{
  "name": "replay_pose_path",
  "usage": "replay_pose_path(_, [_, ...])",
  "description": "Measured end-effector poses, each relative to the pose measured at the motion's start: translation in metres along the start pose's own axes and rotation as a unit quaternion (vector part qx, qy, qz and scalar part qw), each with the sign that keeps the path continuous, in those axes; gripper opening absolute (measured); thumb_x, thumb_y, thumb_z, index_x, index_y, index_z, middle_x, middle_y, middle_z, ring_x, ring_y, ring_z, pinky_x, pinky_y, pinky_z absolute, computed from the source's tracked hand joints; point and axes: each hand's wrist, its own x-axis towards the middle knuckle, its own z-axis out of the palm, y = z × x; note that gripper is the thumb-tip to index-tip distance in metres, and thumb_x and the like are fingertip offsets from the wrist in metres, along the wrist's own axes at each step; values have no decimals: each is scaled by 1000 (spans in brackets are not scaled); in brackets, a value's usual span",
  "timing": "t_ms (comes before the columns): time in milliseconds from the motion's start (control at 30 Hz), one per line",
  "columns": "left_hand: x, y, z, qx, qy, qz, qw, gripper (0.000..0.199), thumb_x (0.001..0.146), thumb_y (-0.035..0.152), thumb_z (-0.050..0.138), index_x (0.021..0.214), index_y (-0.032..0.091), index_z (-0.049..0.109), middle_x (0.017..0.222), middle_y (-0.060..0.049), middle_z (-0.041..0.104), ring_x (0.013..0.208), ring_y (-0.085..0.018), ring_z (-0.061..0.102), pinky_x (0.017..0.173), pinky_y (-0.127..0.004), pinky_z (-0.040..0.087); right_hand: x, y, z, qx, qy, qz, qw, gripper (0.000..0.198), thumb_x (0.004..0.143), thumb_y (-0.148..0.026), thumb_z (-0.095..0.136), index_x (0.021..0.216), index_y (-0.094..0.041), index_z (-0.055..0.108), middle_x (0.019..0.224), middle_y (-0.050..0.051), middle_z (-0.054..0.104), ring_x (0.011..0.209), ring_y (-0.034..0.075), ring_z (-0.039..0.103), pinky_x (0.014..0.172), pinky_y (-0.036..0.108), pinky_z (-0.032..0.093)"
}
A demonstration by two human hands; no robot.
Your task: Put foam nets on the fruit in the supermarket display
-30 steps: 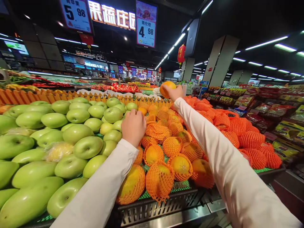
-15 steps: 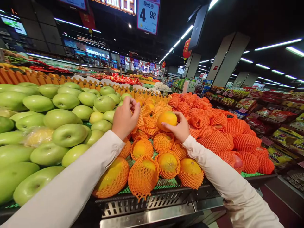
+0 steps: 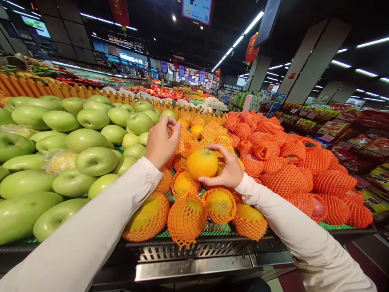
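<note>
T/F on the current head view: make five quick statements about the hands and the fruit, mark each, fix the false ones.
1. The right hand holds a bare orange. True.
2. Both hands grip that orange. False: the left hand is apart from it.
3. Green apples fill picture left. True.
4. More apples lie right of the netted oranges. False: red-netted fruit lies there.
5. A yellow item in clear wrap sits among the apples. True.

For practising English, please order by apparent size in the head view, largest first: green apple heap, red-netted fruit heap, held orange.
1. Green apple heap
2. Red-netted fruit heap
3. Held orange
</note>
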Motion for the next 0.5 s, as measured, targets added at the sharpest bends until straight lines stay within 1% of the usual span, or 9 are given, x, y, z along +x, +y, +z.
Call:
replay_pose_path(67, [0, -2, 1, -6, -1, 2, 1000, 11, 91, 30, 56, 86, 21, 54, 84, -3, 67, 70, -16, 58, 70, -31, 45, 1, 1, 0, -1, 32, 16, 999, 72, 60, -47, 88, 121, -22, 56, 121, 12, 68, 112, 27, 66, 92, 44, 58])
replay_pose_path(133, [1, -4, 2, -22, 15, 8, 1000, 11, 92, 30, 56, 87, 21, 54, 86, -3, 66, 74, -17, 59, 73, -31, 46, 1, 4, 1, 6, 47, 35, 998, 72, 62, -45, 87, 122, -22, 55, 125, 12, 66, 115, 27, 64, 93, 44, 58])
replay_pose_path(200, [2, -5, 3, -53, 49, 20, 997, 14, 95, 34, 55, 89, 21, 54, 89, -4, 66, 81, -18, 61, 77, -32, 48, 2, 10, 3, 20, 19, 57, 998, 71, 64, -44, 87, 123, -23, 54, 127, 12, 65, 117, 28, 63, 96, 45, 57])
replay_pose_path(267, [3, -5, 3, -87, 95, 36, 991, 21, 97, 42, 54, 93, 21, 54, 91, -5, 64, 87, -19, 61, 81, -32, 49, 2, 17, 6, 42, -40, 68, 996, 72, 67, -44, 87, 127, -24, 53, 131, 12, 63, 121, 28, 62, 103, 48, 52])
replay_pose_path(333, [3, -2, 1, -117, 138, 52, 982, 28, 98, 50, 52, 96, 22, 54, 94, -5, 62, 90, -20, 61, 83, -33, 50, 2, 23, 9, 68, -86, 63, 992, 75, 69, -43, 87, 132, -24, 50, 136, 12, 61, 126, 28, 60, 110, 51, 47])
replay_pose_path(400, [3, 1, 0, -146, 168, 65, 973, 34, 97, 56, 52, 99, 22, 55, 96, -5, 61, 91, -20, 61, 84, -33, 50, 2, 25, 11, 85, -102, 53, 990, 78, 70, -43, 87, 135, -24, 48, 139, 12, 59, 130, 28, 57, 114, 51, 43])
replay_pose_path(500, [5, 1, 1, -200, 172, 75, 962, 38, 95, 61, 53, 100, 23, 55, 100, -6, 60, 92, -20, 60, 85, -34, 51, 1, 25, 11, 82, -103, 54, 990, 79, 71, -47, 86, 136, -26, 47, 141, 12, 57, 132, 29, 56, 116, 52, 41])
